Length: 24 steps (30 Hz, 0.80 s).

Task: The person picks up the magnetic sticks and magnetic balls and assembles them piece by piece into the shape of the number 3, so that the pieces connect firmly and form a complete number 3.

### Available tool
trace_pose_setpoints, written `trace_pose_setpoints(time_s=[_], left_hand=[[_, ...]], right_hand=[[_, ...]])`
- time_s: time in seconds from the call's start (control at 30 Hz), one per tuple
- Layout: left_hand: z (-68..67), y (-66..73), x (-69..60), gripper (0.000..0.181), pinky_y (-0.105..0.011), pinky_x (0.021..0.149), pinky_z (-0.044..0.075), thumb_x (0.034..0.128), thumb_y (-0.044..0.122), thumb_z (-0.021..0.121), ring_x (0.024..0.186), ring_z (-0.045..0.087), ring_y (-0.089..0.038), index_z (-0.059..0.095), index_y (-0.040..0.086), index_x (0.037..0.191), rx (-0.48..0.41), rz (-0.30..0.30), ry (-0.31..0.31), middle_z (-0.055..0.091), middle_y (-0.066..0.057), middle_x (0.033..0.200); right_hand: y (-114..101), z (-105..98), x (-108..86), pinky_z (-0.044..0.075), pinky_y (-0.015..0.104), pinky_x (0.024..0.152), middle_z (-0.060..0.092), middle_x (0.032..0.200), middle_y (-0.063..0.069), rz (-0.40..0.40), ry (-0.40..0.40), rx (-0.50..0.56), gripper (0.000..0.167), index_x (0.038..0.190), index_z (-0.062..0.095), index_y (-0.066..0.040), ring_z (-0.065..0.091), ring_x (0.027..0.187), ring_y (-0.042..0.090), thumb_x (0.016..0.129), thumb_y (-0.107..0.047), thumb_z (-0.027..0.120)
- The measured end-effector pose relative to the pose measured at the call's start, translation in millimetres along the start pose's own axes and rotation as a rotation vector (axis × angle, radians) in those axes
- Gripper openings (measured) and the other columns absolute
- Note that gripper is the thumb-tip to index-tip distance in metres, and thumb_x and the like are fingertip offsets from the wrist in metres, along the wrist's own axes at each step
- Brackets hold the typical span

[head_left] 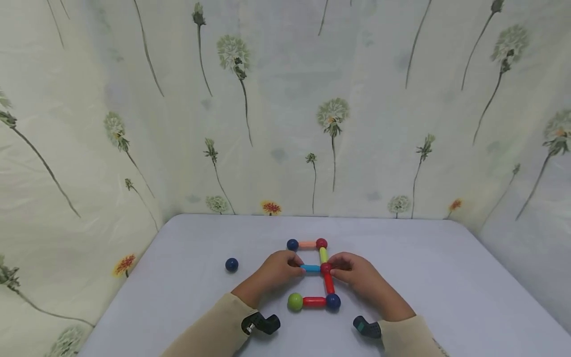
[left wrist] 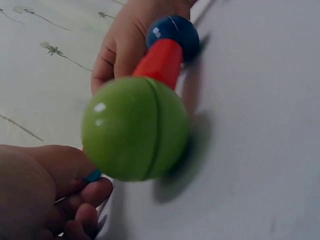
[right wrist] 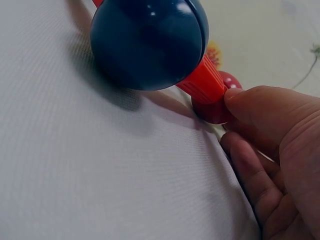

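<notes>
On the table, balls and rods of a building toy are joined in a branching shape. My left hand (head_left: 280,267) pinches the free left end of a light blue rod (head_left: 311,268). That rod's other end meets a red ball (head_left: 326,268), which my right hand (head_left: 355,270) grips between thumb and fingers. A yellow-green rod (head_left: 323,255) runs back to another red ball (head_left: 321,243), joined by a salmon rod (head_left: 307,244) to a dark blue ball (head_left: 292,244). Toward the front, a red rod (head_left: 329,284), a dark blue ball (right wrist: 150,42), a second red rod (left wrist: 161,60) and a green ball (left wrist: 132,130) follow.
A loose dark blue ball (head_left: 231,265) lies on the white table (head_left: 187,287), left of the joined pieces. Behind the table hangs a pale cloth (head_left: 285,109) printed with dandelions. Dark devices (head_left: 263,323) are strapped at both wrists.
</notes>
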<state>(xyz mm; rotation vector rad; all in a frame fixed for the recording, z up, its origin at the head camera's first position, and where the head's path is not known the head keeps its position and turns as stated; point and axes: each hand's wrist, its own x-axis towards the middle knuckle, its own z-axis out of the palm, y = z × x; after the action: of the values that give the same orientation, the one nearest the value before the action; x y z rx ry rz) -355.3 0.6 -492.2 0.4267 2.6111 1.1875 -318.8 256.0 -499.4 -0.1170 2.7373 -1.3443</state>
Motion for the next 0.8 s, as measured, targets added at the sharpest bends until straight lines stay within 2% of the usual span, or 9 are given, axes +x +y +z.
trace_pose_setpoints(time_s=[0.2,0.57,0.8], left_hand=[[2.0,-0.4,0.6,0.008,-0.035,0.082,0.053,0.0945,0.028,0.079,0.089,0.06,-0.015,0.074,0.023,0.098,-0.013,0.001,0.021,0.067,0.007,0.094],[3.7,-4.6,-2.4,0.012,-0.031,0.077,0.053,0.095,0.029,0.078,0.085,0.06,-0.013,0.075,0.023,0.105,0.003,-0.016,0.064,0.066,0.007,0.09],[2.5,-8.1,-3.9,0.014,-0.03,0.073,0.051,0.0946,0.031,0.078,0.083,0.059,-0.014,0.074,0.023,0.105,-0.005,-0.021,0.067,0.065,0.005,0.09]], right_hand=[[-3.3,-2.6,0.7,0.055,0.047,0.101,0.073,0.112,-0.007,-0.004,0.017,-0.036,0.025,0.119,0.073,-0.023,0.066,0.107,0.015,0.095,-0.025,0.078],[-1.4,1.8,1.3,0.055,0.047,0.101,0.073,0.111,-0.006,0.02,0.015,-0.025,0.025,0.119,0.073,-0.023,0.066,0.108,0.017,0.094,-0.024,0.079],[-0.8,5.5,0.2,0.055,0.048,0.101,0.073,0.111,-0.006,0.025,0.028,-0.017,0.025,0.118,0.073,-0.023,0.066,0.108,0.017,0.094,-0.022,0.079]])
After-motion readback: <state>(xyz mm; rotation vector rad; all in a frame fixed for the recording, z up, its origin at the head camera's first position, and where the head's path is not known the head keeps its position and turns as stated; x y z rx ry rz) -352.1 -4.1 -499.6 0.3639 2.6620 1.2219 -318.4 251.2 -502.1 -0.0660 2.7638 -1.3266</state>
